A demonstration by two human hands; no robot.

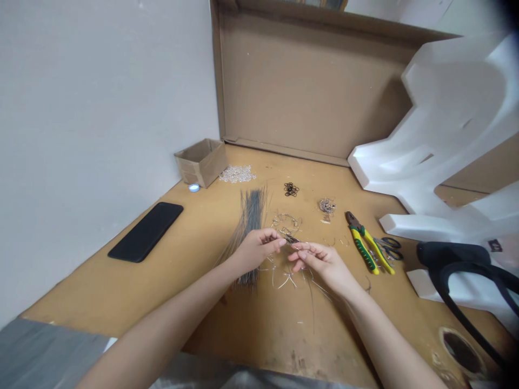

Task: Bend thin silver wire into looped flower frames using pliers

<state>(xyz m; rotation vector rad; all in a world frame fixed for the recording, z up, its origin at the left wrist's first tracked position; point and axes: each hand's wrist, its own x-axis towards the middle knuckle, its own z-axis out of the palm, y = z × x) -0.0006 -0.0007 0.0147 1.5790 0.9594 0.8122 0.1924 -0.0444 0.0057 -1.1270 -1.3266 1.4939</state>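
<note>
My left hand (pixel 259 247) is closed, thumb and forefinger pinching one end of a small dark wire piece (pixel 290 238). My right hand (pixel 320 262) pinches the other end, its lower fingers curled loosely; the exact shape of the piece is too small to make out. Under the left wrist lies a bundle of straight grey wires (pixel 252 213). Bent wire pieces (pixel 287 280) lie scattered on the table beneath and around both hands, partly hidden by them. Beyond the fingers rests a loose ring of curled wire (pixel 286 219).
Yellow-green pliers (pixel 365 243) and scissors (pixel 391 249) lie right, near white foam (pixel 377 162). Farther back are black rings (pixel 291 189), a silvery cluster (pixel 326 205), clear small pieces (pixel 238 173) and a cardboard box (pixel 192 168). A black phone (pixel 146 232) lies left.
</note>
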